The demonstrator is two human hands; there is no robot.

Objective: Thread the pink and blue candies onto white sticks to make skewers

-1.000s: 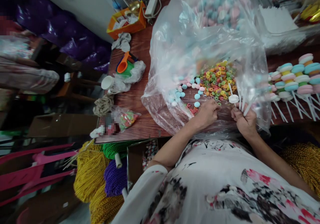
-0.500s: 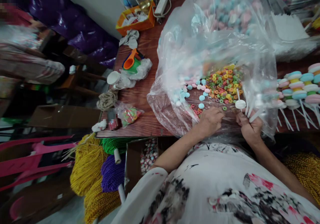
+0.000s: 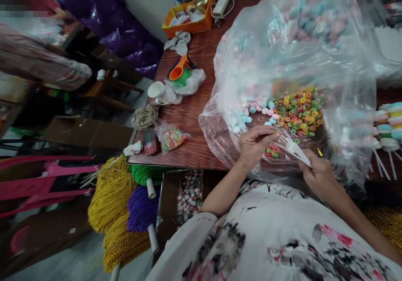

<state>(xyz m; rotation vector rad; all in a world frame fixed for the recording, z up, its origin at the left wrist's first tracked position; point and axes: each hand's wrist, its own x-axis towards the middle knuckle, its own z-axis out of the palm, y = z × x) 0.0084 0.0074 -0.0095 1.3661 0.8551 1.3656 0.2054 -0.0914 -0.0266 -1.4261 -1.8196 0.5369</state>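
My right hand (image 3: 318, 172) is closed on a bunch of thin white sticks (image 3: 303, 156) that slant up to the left. A white round piece (image 3: 292, 146) sits on one of the sticks, partly blurred. At the sticks' upper ends my left hand (image 3: 255, 147) is pinched on what looks like a small orange ring (image 3: 277, 132). Just beyond the hands is a pile of small coloured rings (image 3: 300, 111) on the clear plastic bag (image 3: 213, 126). Pink and blue round pieces (image 3: 262, 108) lie left of the pile. Red rings (image 3: 272, 151) are partly behind my left hand.
Stacked pastel pieces on white sticks (image 3: 389, 126) stand at the right. An orange basket (image 3: 188, 23), a white cup (image 3: 156, 90) and a small bag of rings (image 3: 172, 137) are on the table's left. Yellow cord bundles (image 3: 108, 197) and an open box (image 3: 169, 197) are below. Another person's sleeve (image 3: 44, 59) shows far left.
My left hand has lifted from the table by the rings and come to the sticks. My right hand has tilted the sticks leftward. The view has shifted left.
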